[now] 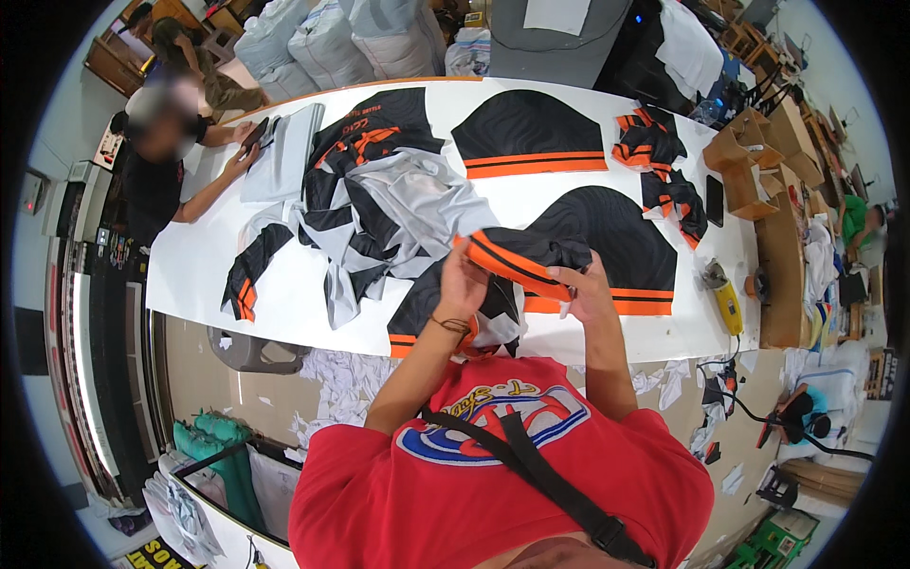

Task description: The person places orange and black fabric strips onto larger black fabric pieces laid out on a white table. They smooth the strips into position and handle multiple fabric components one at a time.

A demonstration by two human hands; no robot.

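The long white cutting table (607, 327) runs across the view, its near edge bending just above the person's red printed shirt (493, 474), and both hands work right over that edge. The left hand (464, 284), a thin cord bracelet on its wrist, is closed on the left end of a black cut fabric piece with a bright orange band (517, 256), fingers curled over the top fold. The right hand (588, 294) pinches the same piece at its right end, thumb on top, so the cloth is lifted off the table and stretched between the two hands, sagging softly in the middle. Beneath it lie more flat panels of the same smooth, faintly patterned black cloth: a large arched black panel with an orange hem (616, 247) just right of the hands, and a similar one (526, 133) farther back. To the left a loose heap of grey and black cloth pieces (379, 213) spreads in rumpled folds. Bare white tabletop shows between these piles and along the near left edge. A yellow hand-held power cutter (725, 299) rests near the table's right end, well apart from the hands. At the far left corner another person's hand (242, 156) rests on a grey sheet. White paper scraps (336, 379) litter the floor below.
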